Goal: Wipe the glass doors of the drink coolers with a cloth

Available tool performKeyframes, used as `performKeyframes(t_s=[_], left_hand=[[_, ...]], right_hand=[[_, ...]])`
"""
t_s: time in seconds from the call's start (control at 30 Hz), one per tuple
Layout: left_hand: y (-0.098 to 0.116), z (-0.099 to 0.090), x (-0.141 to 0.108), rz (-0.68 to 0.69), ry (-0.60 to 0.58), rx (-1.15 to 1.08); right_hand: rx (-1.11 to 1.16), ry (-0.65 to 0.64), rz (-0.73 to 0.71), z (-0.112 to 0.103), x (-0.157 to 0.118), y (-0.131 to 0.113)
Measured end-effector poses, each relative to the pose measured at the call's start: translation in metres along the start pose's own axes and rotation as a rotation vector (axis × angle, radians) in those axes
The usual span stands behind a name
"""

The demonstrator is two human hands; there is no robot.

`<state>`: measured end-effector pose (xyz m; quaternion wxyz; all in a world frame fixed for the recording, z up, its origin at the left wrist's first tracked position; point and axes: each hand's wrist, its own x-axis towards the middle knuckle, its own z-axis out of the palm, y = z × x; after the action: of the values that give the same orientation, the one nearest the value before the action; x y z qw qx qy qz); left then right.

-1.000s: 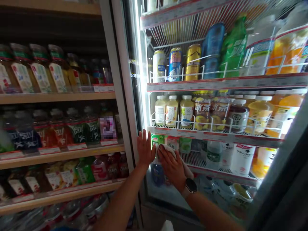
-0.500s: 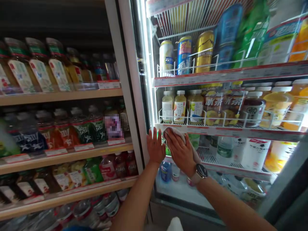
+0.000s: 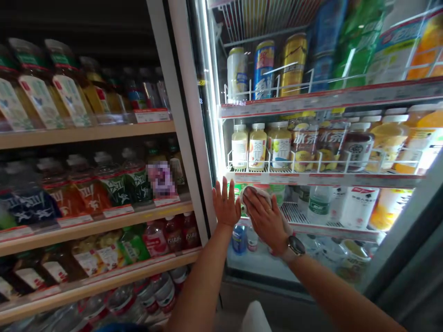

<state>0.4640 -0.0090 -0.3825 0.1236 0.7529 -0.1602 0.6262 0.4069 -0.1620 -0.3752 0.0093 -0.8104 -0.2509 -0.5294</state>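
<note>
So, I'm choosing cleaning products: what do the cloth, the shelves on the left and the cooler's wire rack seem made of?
Cloth, under the right hand: likely fabric, matte, with a soft, limp edge.
Shelves: wood or wood-look laminate, low sheen; front edges are tan.
Wire rack: probably coated metal, judging by its thin, pale rods.

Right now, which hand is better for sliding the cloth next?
Probably the right hand: it lies over the cloth. The left hand is spread open beside it, with no cloth showing.
</note>
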Motion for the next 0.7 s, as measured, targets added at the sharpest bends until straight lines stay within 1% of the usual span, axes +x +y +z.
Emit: performKeyframes(t_s=[0.13, 0.2, 0.27, 0.37, 0.43, 0.5, 0.53, 0.6, 0.7], left_hand=[[0.001, 0.0, 0.0, -0.001, -0.007, -0.013], [0.001, -0.001, 0.0, 0.009, 0.009, -0.009], [0.002, -0.002, 0.001, 0.015, 0.022, 0.003], [0.002, -0.002, 0.001, 0.01, 0.023, 0.024], [0.002, -0.003, 0.002, 0.014, 0.026, 0.023], [0.002, -0.003, 0.002, 0.023, 0.033, 0.018], [0.002, -0.004, 0.002, 0.027, 0.037, 0.019], [0.002, -0.004, 0.003, 0.03, 0.041, 0.027], [0.002, -0.003, 0.002, 0.018, 0.027, 0.036]], right_hand=[[-0.036, 0.07, 0.046, -0.009, 0.03, 0.007], [-0.044, 0.092, 0.043, -0.009, 0.034, 0.008], [-0.038, 0.07, 0.018, -0.006, 0.025, 0.008], [-0.02, 0.03, -0.008, 0.005, -0.007, 0.004], [-0.006, 0.023, -0.001, 0.013, -0.029, 0.0], [0.012, 0.019, 0.02, 0.019, -0.045, -0.004], [0.019, 0.017, 0.032, 0.021, -0.048, -0.006], [0.023, 0.03, 0.052, 0.02, -0.046, -0.01], [0.014, 0.039, 0.062, 0.013, -0.022, -0.011]])
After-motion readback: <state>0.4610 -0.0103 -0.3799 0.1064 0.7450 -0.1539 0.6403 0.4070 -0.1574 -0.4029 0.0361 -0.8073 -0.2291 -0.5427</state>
